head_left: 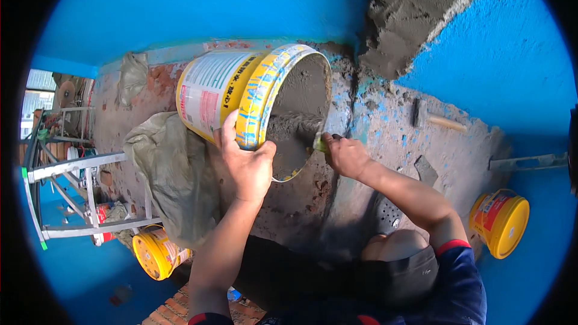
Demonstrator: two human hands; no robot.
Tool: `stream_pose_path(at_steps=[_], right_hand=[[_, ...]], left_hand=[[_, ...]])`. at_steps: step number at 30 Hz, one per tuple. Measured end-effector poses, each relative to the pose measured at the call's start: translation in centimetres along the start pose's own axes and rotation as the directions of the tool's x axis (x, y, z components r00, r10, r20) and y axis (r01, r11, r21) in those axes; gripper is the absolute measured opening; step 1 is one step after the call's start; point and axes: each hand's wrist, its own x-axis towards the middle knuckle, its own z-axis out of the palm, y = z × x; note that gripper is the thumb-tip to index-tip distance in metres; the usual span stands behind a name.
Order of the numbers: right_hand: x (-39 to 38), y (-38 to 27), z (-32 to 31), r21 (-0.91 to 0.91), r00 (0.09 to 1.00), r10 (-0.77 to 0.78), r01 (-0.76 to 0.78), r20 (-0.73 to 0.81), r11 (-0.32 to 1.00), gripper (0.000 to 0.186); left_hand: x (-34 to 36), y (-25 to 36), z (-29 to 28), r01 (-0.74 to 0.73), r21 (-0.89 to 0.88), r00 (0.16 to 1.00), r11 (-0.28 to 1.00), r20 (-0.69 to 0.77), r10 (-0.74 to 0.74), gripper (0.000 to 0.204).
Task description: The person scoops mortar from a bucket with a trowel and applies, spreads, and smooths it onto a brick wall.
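Note:
A yellow and white bucket [253,102] lies tilted on its side, its mouth facing right. My left hand [247,165] grips it from below near the rim, thumb toward the opening. Wet grey mortar [295,135] coats the inside and sits along the lower wall. At the right edge of the mouth, my right hand [348,155] is closed around a small trowel-like tool with a yellow-green handle [320,141]. Its working end reaches into the bucket, and its exact shape cannot be made out.
Fresh mortar [415,18] covers a strip at the top right between blue surfaces. A hammer [445,122] and a flat grey piece [425,171] lie to the right. Yellow buckets stand lower left [155,253] and right [501,222]. A sack [174,174] hangs beside a metal ladder [90,165].

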Motion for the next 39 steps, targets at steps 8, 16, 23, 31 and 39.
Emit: stream_pose_path(at_steps=[8, 16, 23, 31, 39], right_hand=[[1.3, 3.4, 9.6, -0.226, 0.99, -0.109, 0.126, 0.086, 0.966, 0.033], [5.9, 6.5, 10.1, -0.146, 0.941, 0.323, -0.335, -0.1, 0.931, 0.034], [7.3, 9.7, 9.1, -0.167, 0.918, 0.222, -0.287, -0.329, 0.943, 0.031], [4.4, 9.7, 6.3, 0.058, 0.815, 0.043, -0.012, -0.578, 0.998, 0.029], [1.3, 12.1, 1.1, 0.121, 0.73, 0.0, 0.113, -0.684, 0.986, 0.038]], left_hand=[[0.8, -1.1, -1.3, 0.14, -0.181, 0.99, 0.973, 0.029, -0.137, 0.074], [-1.3, -0.7, -3.8, 0.2, 0.032, 0.975, 0.979, 0.093, -0.202, 0.077], [-1.4, -0.8, -3.6, 0.147, -0.08, 0.987, 0.986, 0.077, -0.14, 0.078], [0.4, -0.1, -2.6, 0.175, -0.118, 0.985, 0.977, 0.025, -0.173, 0.073], [2.7, -1.4, -3.2, 0.256, -0.408, 0.957, 0.877, -0.023, -0.29, 0.075]])
